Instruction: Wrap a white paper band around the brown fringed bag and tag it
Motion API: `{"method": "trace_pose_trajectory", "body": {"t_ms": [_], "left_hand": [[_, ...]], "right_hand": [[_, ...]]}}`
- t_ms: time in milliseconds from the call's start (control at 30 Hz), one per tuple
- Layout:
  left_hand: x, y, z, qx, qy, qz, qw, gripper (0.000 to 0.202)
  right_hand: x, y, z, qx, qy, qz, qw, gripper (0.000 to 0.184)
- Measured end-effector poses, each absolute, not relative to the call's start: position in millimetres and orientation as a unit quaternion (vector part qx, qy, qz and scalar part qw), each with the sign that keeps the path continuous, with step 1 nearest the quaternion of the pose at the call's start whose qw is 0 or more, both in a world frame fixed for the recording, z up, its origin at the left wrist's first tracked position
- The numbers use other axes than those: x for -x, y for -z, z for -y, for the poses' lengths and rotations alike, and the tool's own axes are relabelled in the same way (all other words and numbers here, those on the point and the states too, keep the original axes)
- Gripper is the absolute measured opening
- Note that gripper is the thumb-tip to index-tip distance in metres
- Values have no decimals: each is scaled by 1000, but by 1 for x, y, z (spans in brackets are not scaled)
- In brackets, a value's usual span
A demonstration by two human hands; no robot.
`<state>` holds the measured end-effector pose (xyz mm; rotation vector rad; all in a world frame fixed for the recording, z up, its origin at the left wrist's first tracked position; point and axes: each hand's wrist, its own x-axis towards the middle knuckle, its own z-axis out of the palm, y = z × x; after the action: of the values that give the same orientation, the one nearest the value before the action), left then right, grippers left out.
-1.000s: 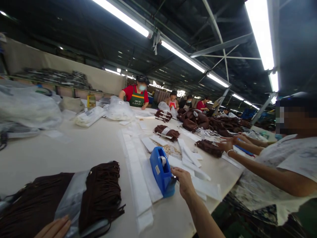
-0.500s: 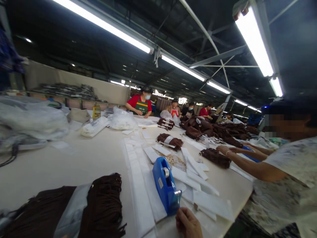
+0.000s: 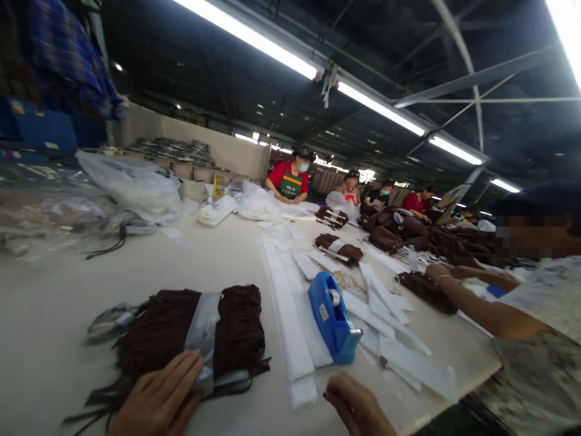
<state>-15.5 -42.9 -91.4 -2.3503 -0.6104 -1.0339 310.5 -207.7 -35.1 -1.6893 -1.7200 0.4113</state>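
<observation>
My left hand (image 3: 157,399) lies flat, fingers stretched out, on the near edge of a dark brown fringe bundle (image 3: 190,330) wrapped in a clear plastic band (image 3: 203,330). My right hand (image 3: 356,406) hovers low over the table in front of a blue tape dispenser (image 3: 333,316), fingers curled in; whether it holds a bit of tape is not visible. Long white paper strips (image 3: 285,303) lie between the bundle and the dispenser.
A co-worker's arm (image 3: 472,303) reaches in from the right onto another brown bundle (image 3: 426,289). More brown bundles (image 3: 338,248) and white strips lie across the white table (image 3: 68,303). Clear plastic bags (image 3: 136,188) are heaped at the far left. Several people work at the far end.
The view swung left and down. My right hand drew back from the tape dispenser toward me. My left hand came into view, flat on the brown bundle.
</observation>
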Motion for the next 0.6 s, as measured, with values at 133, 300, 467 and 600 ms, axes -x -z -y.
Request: {"method": "trace_pose_trajectory", "body": {"t_ms": [133,300,467,600], "left_hand": [[12,75,53,870,359,246,234,29],[5,70,63,863,377,275,194,28],[-1,67,69,853,399,301,153,31],[-5,70,71,847,405,318,131,34]], "right_hand": [[-285,-25,185,566,-141,787,202,20],[-256,-55,150,499,-143,848,105,21],[-226,-66,111,415,-161,895,42,17],[-202,-68,76,349,-155,924,7,15]]}}
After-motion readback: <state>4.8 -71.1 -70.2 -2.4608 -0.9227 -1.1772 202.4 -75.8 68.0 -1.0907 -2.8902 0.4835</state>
